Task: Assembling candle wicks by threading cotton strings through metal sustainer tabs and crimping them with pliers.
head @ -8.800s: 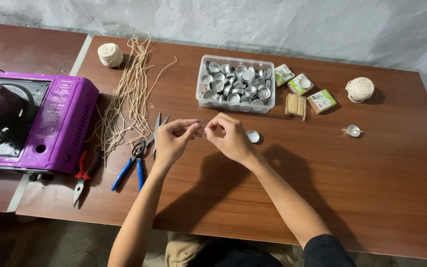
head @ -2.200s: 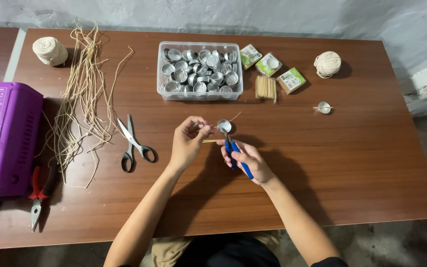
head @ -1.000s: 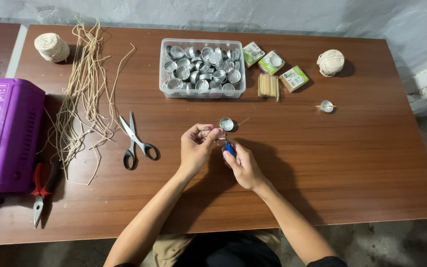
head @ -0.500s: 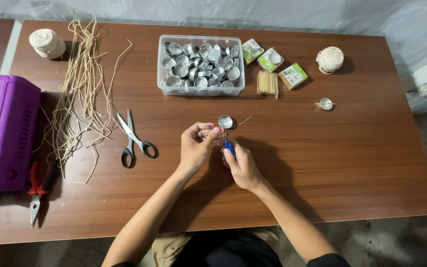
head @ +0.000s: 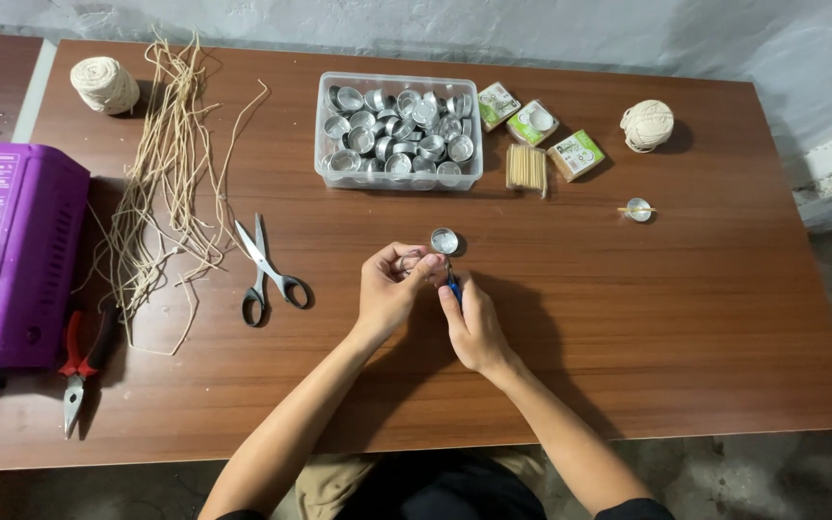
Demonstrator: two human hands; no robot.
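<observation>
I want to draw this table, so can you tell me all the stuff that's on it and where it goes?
Table: one, brown wood.
Plastic box: one, clear, top middle, full of silver metal cups.
Loose metal cup: one, silver, just above the hands.
Cup with a stick: one, silver, right side.
Small boxes: three, green and white, right of the plastic box.
Stick bundle: one, tan, below them.
String balls: two, cream, top left and top right.
Cut strings: many, tan, left.
Scissors: one, grey.
Pliers: one, red handles, lower left.
Stove: one, purple, left edge.
Left hand: pinching something small.
Right hand: holding a blue-handled tool.
</observation>
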